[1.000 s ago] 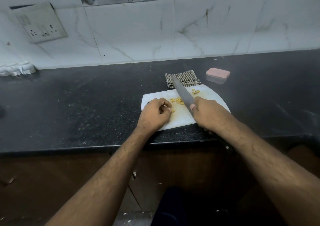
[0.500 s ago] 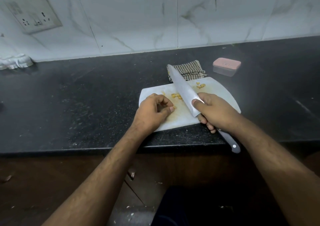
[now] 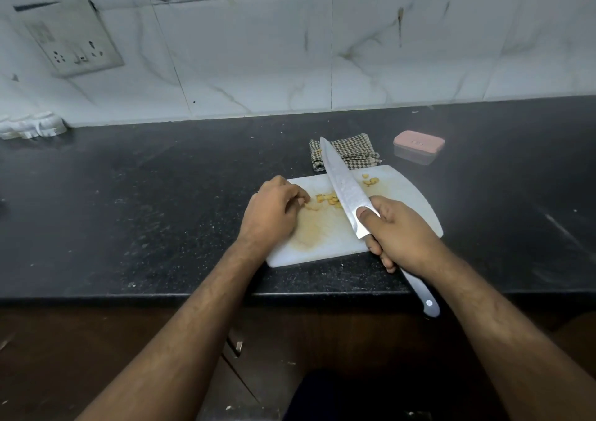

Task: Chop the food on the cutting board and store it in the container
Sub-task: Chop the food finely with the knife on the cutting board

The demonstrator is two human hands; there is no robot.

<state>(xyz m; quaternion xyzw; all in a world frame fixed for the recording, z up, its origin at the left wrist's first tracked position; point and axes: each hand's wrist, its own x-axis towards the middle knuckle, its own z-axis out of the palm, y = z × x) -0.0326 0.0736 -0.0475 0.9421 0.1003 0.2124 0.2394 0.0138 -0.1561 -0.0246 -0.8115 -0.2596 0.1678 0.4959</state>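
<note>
Food (image 3: pixel 329 199), in small yellow pieces, is seen on the board (image 3: pixel 325 243), a white board laid on the dark worktop (image 3: pixel 129 214). Most pieces are gathered near the middle of the board's far half; a few more (image 3: pixel 371 181) are scattered by the board's far edge. A yellowish stain is spread over the board's near left part.

The knife (image 3: pixel 346 191) is gripped by the right hand (image 3: pixel 403 233): the fingers are curled round the handle, the thumb is pressed flat on the blade's heel. The blade is angled across the board, its tip reaching past the far edge, over the cloth (image 3: pixel 348 154). Whether the edge is touching the board cannot be told. The handle's end is seen beyond the board's near edge.

The left hand (image 3: pixel 274 214) is rested on the board's left side, its fingers curled, fingertips just beside the main heap; whether a piece is pinched cannot be told.

The container (image 3: pixel 418 146), with a pink lid on it, is set behind the board, to its right, apart from it. The checked cloth is folded just behind the board.
</note>
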